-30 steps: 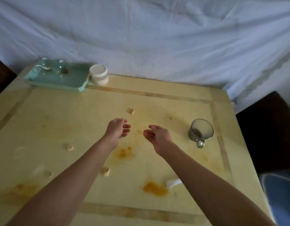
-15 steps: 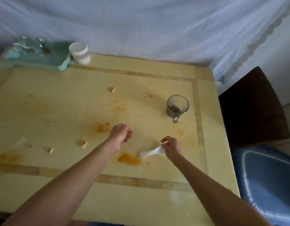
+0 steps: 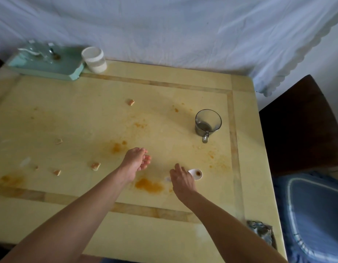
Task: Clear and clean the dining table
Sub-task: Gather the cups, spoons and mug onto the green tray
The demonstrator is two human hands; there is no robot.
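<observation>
Both forearms reached over the bench. Right hand fingers curled round the white spoon near the right edge. Left hand fingers hung loosely curled, holding nothing.

The smooth, faintly glossy table bears a clear glass mug and glossy white spoon.

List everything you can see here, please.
table: one, pale yellow, orange-stained
tray: one, mint green, far left corner
jar: one, white, beside the tray
mug: one, smoky glass, right side
spoon: one, white, under right hand
crumbs: about five, tan, left and centre
rag: one, dark, near right edge
sheet: one, white, behind table
chair: one, dark, right of table
cushion: one, blue, near right
left hand: one, open, above centre
right hand: one, holding the spoon
</observation>
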